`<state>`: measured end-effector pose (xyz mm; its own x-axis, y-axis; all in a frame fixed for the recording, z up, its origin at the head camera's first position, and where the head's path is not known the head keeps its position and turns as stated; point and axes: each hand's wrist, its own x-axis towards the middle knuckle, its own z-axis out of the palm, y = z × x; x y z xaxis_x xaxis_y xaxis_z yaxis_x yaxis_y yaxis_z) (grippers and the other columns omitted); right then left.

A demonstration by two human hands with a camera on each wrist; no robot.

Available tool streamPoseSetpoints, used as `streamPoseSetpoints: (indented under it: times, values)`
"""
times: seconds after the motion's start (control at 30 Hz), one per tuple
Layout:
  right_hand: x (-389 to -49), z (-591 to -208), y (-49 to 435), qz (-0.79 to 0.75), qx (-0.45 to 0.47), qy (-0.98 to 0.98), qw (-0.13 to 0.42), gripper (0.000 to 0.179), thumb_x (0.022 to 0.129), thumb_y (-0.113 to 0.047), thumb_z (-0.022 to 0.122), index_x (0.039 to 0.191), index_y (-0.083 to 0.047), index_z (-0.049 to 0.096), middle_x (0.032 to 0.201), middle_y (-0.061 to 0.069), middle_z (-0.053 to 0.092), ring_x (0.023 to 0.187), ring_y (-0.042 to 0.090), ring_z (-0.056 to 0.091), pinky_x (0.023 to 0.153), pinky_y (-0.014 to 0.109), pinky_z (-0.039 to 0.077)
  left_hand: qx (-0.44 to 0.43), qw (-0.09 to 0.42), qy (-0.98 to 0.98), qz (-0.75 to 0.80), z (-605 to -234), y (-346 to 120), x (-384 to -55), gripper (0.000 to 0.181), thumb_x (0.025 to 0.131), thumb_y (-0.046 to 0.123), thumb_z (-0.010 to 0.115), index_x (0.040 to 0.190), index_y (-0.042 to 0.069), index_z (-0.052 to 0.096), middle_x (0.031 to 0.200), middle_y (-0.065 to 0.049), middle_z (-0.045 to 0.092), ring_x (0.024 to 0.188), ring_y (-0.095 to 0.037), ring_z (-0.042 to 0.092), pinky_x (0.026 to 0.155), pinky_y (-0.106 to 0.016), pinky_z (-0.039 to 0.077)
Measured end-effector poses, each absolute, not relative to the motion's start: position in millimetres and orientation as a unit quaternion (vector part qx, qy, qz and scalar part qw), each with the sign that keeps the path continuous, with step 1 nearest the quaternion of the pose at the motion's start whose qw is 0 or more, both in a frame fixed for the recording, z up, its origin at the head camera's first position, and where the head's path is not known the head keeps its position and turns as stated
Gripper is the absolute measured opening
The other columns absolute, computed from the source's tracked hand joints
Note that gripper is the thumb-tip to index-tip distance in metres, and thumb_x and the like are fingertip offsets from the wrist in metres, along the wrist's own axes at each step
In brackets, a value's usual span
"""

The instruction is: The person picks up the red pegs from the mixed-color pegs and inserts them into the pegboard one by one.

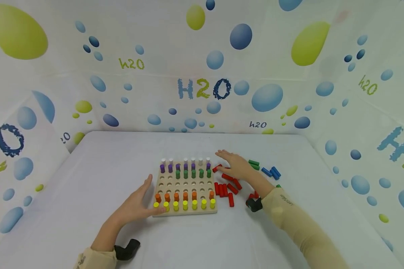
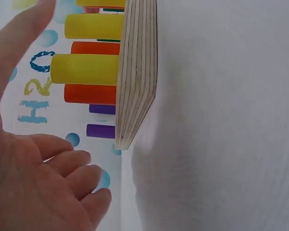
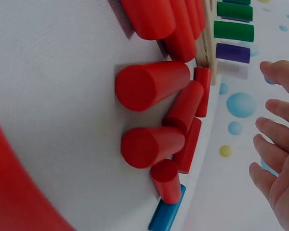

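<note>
A wooden pegboard lies on the table, with rows of white, purple, green, orange and yellow pegs standing in it and its middle rows bare. My left hand is open beside the board's front left corner, fingers straight, holding nothing. My right hand hovers open, palm down, over a heap of loose red pegs just right of the board. In the right wrist view the red pegs lie under the spread fingers, untouched as far as I can tell.
Loose green pegs and blue pegs lie on the white table further right. A blue peg shows behind the red ones. Bubble-print curtain walls enclose the table at the back and sides.
</note>
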<state>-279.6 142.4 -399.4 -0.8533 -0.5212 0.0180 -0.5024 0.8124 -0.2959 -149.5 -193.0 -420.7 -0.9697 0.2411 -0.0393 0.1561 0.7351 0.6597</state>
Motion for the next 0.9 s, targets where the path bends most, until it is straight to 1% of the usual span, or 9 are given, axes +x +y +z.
streamPoseSetpoints:
  times: [0.1, 0.23, 0.37, 0.43, 0.53, 0.77, 0.9]
  values:
    - [-281, -402, 139, -0.145, -0.264, 0.952, 0.047, 0.060, 0.088, -0.032, 0.059, 0.141, -0.014, 0.038, 0.146, 0.008, 0.032, 0.134, 0.026, 0.027, 0.104, 0.049, 0.028, 0.107, 0.076, 0.926, 0.355, -423, -193, -149, 0.114, 0.069, 0.052, 0.073, 0.146, 0.000, 0.007, 0.148, -0.025, 0.012, 0.134, -0.043, 0.013, 0.104, -0.057, 0.019]
    - [-284, -406, 134, -0.147, -0.263, 0.951, 0.064, 0.059, 0.087, -0.030, 0.061, 0.139, -0.013, 0.040, 0.145, 0.007, 0.034, 0.134, 0.024, 0.028, 0.104, 0.044, 0.030, 0.109, 0.088, 0.921, 0.363, -427, -194, -149, 0.113, 0.068, 0.052, 0.074, 0.146, 0.000, 0.009, 0.147, -0.025, 0.014, 0.133, -0.043, 0.014, 0.104, -0.057, 0.017]
    - [-287, -413, 132, -0.143, -0.281, 0.947, 0.064, 0.053, 0.087, -0.027, 0.062, 0.135, -0.009, 0.046, 0.141, 0.006, 0.040, 0.132, 0.022, 0.033, 0.105, 0.039, 0.031, 0.111, 0.096, 0.917, 0.370, -431, -196, -150, 0.113, 0.067, 0.052, 0.074, 0.146, 0.000, 0.012, 0.147, -0.024, 0.016, 0.134, -0.042, 0.015, 0.105, -0.056, 0.017]
    - [-288, -416, 131, -0.146, -0.289, 0.944, 0.063, 0.050, 0.087, -0.026, 0.063, 0.132, -0.008, 0.050, 0.139, 0.006, 0.043, 0.130, 0.022, 0.035, 0.104, 0.038, 0.032, 0.114, 0.098, 0.916, 0.373, -434, -196, -151, 0.112, 0.068, 0.051, 0.074, 0.145, 0.000, 0.013, 0.147, -0.023, 0.017, 0.134, -0.041, 0.016, 0.105, -0.055, 0.016]
    - [-288, -420, 129, -0.146, -0.293, 0.943, 0.066, 0.047, 0.086, -0.025, 0.064, 0.128, -0.009, 0.053, 0.137, 0.005, 0.046, 0.127, 0.022, 0.040, 0.102, 0.036, 0.035, 0.110, 0.104, 0.914, 0.377, -437, -197, -152, 0.109, 0.068, 0.050, 0.075, 0.145, 0.000, 0.015, 0.147, -0.023, 0.018, 0.134, -0.041, 0.016, 0.106, -0.055, 0.017]
    - [-288, -422, 125, -0.152, -0.284, 0.943, 0.080, 0.044, 0.086, -0.019, 0.065, 0.127, -0.008, 0.055, 0.130, 0.007, 0.053, 0.120, 0.022, 0.049, 0.098, 0.035, 0.040, 0.099, 0.114, 0.911, 0.384, -436, -195, -152, 0.107, 0.068, 0.046, 0.077, 0.145, 0.001, 0.017, 0.146, -0.023, 0.020, 0.133, -0.042, 0.017, 0.105, -0.056, 0.018]
    - [-288, -424, 125, -0.147, -0.274, 0.947, 0.082, 0.044, 0.086, -0.019, 0.065, 0.127, -0.007, 0.055, 0.124, 0.008, 0.057, 0.114, 0.022, 0.053, 0.096, 0.034, 0.042, 0.101, 0.116, 0.911, 0.382, -435, -196, -153, 0.107, 0.067, 0.045, 0.077, 0.145, 0.001, 0.019, 0.147, -0.022, 0.021, 0.133, -0.041, 0.018, 0.105, -0.056, 0.018]
